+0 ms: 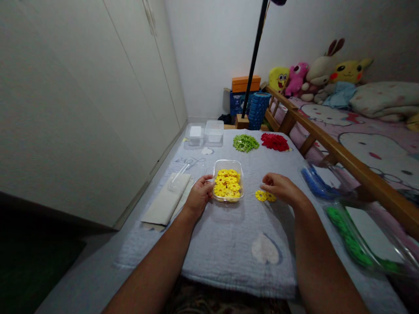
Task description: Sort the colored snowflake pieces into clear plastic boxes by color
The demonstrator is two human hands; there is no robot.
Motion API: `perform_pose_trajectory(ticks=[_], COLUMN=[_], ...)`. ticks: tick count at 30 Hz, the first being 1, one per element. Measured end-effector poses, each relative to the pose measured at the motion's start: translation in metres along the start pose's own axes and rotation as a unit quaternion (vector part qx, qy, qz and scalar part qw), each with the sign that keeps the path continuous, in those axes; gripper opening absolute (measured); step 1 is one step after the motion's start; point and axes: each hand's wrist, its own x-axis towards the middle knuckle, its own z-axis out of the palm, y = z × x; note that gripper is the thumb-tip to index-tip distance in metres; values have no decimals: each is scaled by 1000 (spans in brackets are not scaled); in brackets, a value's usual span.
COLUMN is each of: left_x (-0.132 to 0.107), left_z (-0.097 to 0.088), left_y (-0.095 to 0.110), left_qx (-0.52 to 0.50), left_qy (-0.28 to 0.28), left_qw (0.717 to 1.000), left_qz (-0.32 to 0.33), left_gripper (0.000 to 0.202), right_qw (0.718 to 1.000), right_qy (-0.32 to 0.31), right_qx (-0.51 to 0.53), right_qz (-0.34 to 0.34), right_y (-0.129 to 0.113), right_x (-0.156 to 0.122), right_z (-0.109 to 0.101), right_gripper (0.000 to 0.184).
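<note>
A clear plastic container (pixel 242 165) holding many yellow flower-shaped pieces (pixel 227 183) stands in the middle of the cloth-covered table. Its left side is gripped by my left hand (pixel 199 194), with the fingers partly behind the wall. To the right of it, my right hand (pixel 281 188) hovers low with curled fingers beside loose yellow flower pieces (pixel 261 196) on the cloth. Whether anything is between those fingers is hidden.
Green pieces (pixel 245 143) and red pieces (pixel 275 142) lie in piles at the back. Two clear containers (pixel 214 131) stand back left, near a transparent lid (pixel 180 176) and folded beige cloth (pixel 166 200). Boxes of blue (pixel 319 181) and green pieces (pixel 353 237) line the right, beside a wooden bed rail (pixel 347 165).
</note>
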Motion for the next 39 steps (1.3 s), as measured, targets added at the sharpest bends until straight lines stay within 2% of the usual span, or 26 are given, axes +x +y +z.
perform_pose_trajectory(ticks=[2,5,8,10,14,19,24,27,30,35,39], left_x=[0,1,2,2,2,1,1,1,2,2,1], left_z=[0,-1,-2,-2,-1,-1,-1,-2,-2,-2,-2], left_y=[0,-1,-2,-2,-1,-1,-2,-2,-3,-4,-3], left_qx=[2,-1,2,5,4,2,5,7,-1,-10,-10], left_qy=[-1,-6,-8,-7,-5,-3,-4,-5,-2,0,-2], left_qw=[1000,1000,1000,1000,1000,1000,1000,1000,1000,1000,1000], left_qz=[0,4,5,3,1,3,0,-3,-3,-3,-1], left_gripper=[50,50,50,50,51,51,51,51,52,53,53], right_qw=[998,995,995,996,997,982,955,946,950,967,975], right_qy=[-43,-71,-62,-54,-65,-64,-67,-51,-15,47,119], right_qx=[-35,-69,-81,-64,29,177,287,315,304,231,148], right_qz=[7,7,8,12,23,4,-26,-51,-72,-96,-112], right_y=[11,18,20,22,24,14,-10,-29,-48,-73,-78], right_x=[-4,-9,-11,-11,-12,-19,-23,-18,-9,11,19], right_z=[-1,5,12,12,3,-11,-18,-17,-11,11,20], right_gripper=[20,29,34,29,10,23,27,26,20,12,11])
